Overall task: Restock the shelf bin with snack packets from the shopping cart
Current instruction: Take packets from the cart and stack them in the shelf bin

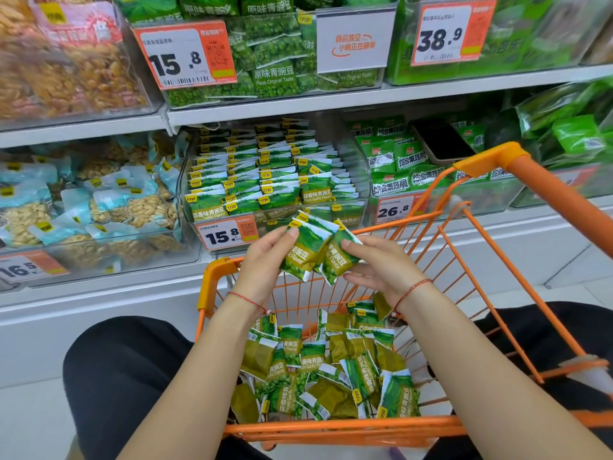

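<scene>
above the orange shopping cart (pixel 391 429), near the middle of the view, both hands hold green garlic-pea snack packets. the left hand (pixel 265 260) curls its fingers and thumb round the left packet (pixel 306 249), thumb pressed on its front near the top. the right hand (pixel 381 263), at about 3 o'clock from the left one, pinches the right packet (pixel 340 257) with fingers on its front and the thumb underneath; the two packets overlap, tilted with their white tops toward 12 o'clock. each wrist wears a thin red string. down at 6 o'clock from the hands, a loose heap of the same packets (pixel 328 370) lies on the cart's wire bottom. up at 12 o'clock from the hands sits the clear shelf bin (pixel 184 194), already holding neat rows of matching packets (pixel 265 180), with a 15.8 price tag (pixel 229 232) on its front. at 9 o'clock a neighbouring bin holds blue-topped nut packs (pixel 132 207). at 2 o'clock another bin holds green packs with a dark phone (pixel 442 141) lying on top. the upper shelf at 12 o'clock carries more pea packets (pixel 275 61) behind a white sign (pixel 351 41).
</scene>
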The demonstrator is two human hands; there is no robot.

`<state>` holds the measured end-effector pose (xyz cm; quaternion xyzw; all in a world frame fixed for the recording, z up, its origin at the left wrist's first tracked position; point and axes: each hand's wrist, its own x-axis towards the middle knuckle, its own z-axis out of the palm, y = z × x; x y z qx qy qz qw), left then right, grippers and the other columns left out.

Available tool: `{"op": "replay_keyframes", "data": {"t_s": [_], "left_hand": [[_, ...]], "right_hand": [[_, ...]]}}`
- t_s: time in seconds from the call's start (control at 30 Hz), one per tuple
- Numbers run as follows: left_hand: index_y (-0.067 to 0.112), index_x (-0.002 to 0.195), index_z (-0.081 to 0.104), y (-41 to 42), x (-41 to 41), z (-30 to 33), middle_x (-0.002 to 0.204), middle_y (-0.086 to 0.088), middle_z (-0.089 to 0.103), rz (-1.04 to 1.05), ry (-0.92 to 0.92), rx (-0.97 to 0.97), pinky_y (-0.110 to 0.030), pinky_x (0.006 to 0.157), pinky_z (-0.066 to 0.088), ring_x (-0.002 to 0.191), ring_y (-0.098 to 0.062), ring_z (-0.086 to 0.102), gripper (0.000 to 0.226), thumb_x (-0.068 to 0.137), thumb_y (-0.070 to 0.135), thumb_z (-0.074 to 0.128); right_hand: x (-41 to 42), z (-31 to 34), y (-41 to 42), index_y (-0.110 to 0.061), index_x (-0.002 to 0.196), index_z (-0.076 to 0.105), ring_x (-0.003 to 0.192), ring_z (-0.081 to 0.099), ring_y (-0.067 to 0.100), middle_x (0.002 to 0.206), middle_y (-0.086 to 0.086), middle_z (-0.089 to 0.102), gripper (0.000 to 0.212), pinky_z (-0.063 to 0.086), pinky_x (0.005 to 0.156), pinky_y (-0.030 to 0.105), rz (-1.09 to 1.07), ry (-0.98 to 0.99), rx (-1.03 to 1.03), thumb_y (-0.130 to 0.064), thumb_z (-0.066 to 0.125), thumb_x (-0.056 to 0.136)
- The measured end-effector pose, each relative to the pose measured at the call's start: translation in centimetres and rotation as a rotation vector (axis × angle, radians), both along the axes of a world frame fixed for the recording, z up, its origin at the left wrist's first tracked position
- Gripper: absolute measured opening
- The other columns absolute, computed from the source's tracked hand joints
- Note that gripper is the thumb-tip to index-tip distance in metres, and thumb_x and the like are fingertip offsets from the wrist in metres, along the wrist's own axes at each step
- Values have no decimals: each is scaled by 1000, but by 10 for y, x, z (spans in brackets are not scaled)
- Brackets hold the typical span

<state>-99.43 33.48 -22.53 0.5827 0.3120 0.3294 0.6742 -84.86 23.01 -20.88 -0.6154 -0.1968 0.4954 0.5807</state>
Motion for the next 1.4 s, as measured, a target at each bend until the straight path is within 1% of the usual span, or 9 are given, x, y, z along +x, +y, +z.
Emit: {"op": "replay_keyframes", "data": {"t_s": [0.17,0.33,0.57,0.7,0.83,0.9,1.07,1.17,1.4], "left_hand": [[9,97,70,-10,7,1,80,13,68,90,141,302,-11,69,44,75,2,61,21,94,24,55],[10,81,66,-10,11,-2,64,7,45,203,211,410,-26,62,33,65,-11,45,30,94,35,55],[28,57,40,-25,18,10,47,8,37,298,246,466,-22,49,21,49,-7,35,43,99,28,47],[4,92,66,-24,26,15,72,-12,59,269,278,479,-34,61,34,72,-25,53,40,99,36,43],[11,64,53,-7,40,32,60,2,45,173,289,400,-25,56,28,59,-10,42,52,101,42,34],[15,79,59,13,47,42,78,-2,56,137,332,431,-28,69,35,74,-15,50,45,102,42,31],[21,125,61,71,71,64,130,-6,58,100,663,824,-28,80,46,86,-24,59,36,98,10,39],[27,132,55,107,95,57,144,-6,44,-70,916,1038,-42,110,31,135,-28,34,52,89,-1,45],[25,135,46,132,118,50,133,-4,53,-350,1140,1418,-43,112,22,129,-28,36,50,88,18,60]], "right_hand": [[-9,2,2,-20,101,60,81,67,21,102,5,65,11,57,72,30,-14,179,55,-26,52,97],[-14,6,3,-31,112,56,99,64,19,115,4,63,31,53,85,39,81,175,69,-53,46,91],[-23,6,-1,-26,112,61,100,65,6,103,-10,70,39,51,93,35,177,-25,182,-28,70,74],[-22,9,4,-23,115,60,97,67,6,106,-5,71,35,54,87,32,130,-86,200,-22,69,82],[-9,23,21,-14,107,60,84,68,12,95,0,71,27,56,76,27,-21,-82,187,-13,70,83],[6,30,31,-10,105,59,81,65,13,92,3,67,24,55,67,25,-135,-12,181,-11,69,83],[54,45,45,-4,118,56,78,58,16,87,4,58,41,48,66,27,-349,4,173,-15,68,80],[73,47,48,-7,110,54,76,59,15,85,3,58,32,49,72,29,-388,24,202,-13,67,81],[83,26,67,-18,132,32,93,56,11,115,5,52,73,46,79,32,-314,-19,210,-16,75,72]]}}
